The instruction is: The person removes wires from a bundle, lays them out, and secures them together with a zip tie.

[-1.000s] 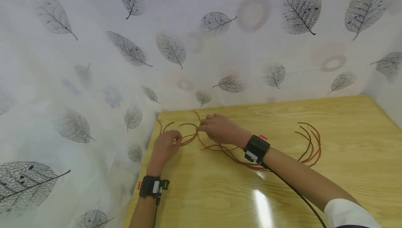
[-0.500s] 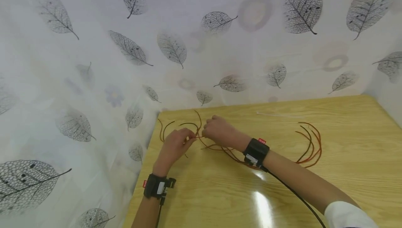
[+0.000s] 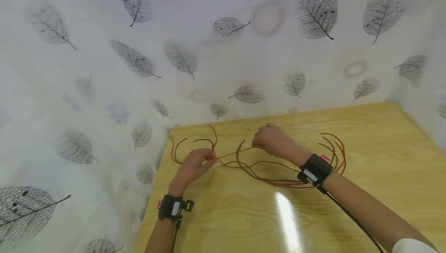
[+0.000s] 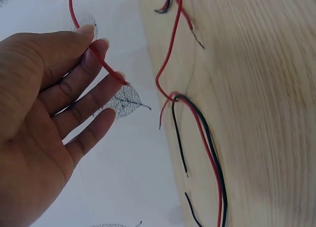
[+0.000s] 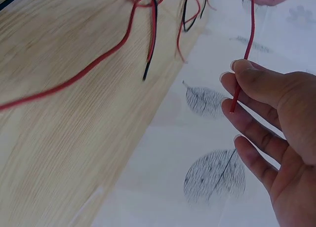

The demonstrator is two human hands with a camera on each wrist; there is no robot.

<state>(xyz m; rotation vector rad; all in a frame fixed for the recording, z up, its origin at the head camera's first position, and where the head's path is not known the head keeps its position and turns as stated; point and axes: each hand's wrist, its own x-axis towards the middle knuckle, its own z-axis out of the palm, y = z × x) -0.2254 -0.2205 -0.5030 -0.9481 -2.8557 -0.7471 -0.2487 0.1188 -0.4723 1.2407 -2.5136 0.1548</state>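
Note:
A red wire runs taut between the two hands. My left hand pinches it between thumb and index finger; in the left wrist view, one end of the red wire lies across the fingers. Farther right, my right hand pinches the wire near its other end; the cut tip of the red wire pokes out below the thumb in the right wrist view. Loose red and black wires curve over the table under and between the hands. Some cross one another near the left hand.
A wooden table meets a leaf-patterned sheet at its back and left edges. More wire ends bend upward beyond the right wrist. Behind the right hand lies a thin white strip. A black cable trails from the right wrist camera.
My left hand first moved right, toward the right hand. Then the right hand moved right with the wire's end, and the red wire now stretches between them. The head view shifted slightly.

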